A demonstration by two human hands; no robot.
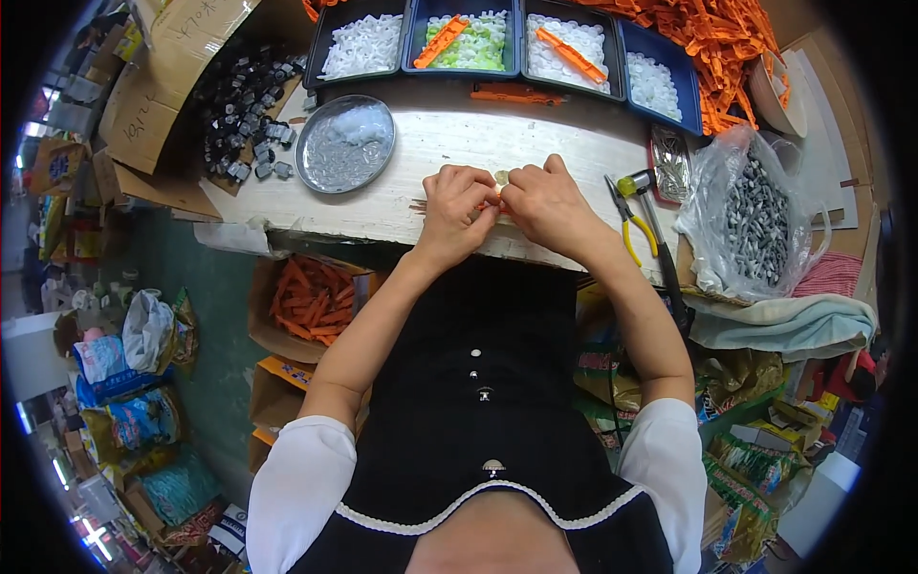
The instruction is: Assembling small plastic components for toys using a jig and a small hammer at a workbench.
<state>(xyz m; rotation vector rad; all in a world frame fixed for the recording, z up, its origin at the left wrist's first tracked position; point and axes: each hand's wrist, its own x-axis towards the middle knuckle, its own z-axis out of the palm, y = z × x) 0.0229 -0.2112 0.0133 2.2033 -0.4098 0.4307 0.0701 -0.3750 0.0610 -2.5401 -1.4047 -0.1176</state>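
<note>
Orange piece point(503, 204), mostly hidden: I see it over the white bench point(421, 134), near the front edge. Left hand point(453, 212) and right hand point(555, 206) close together, fingertips pinched on it. Right of them, yellow-handled pliers point(632, 232) beside a hammer point(660, 226). Leftward, round metal dish point(382, 158), translucent bits inside. Farther, trays point(462, 72) of white and green parts, orange strips point(572, 55) across two. Far left, cardboard point(158, 105) with dark handwriting.
</note>
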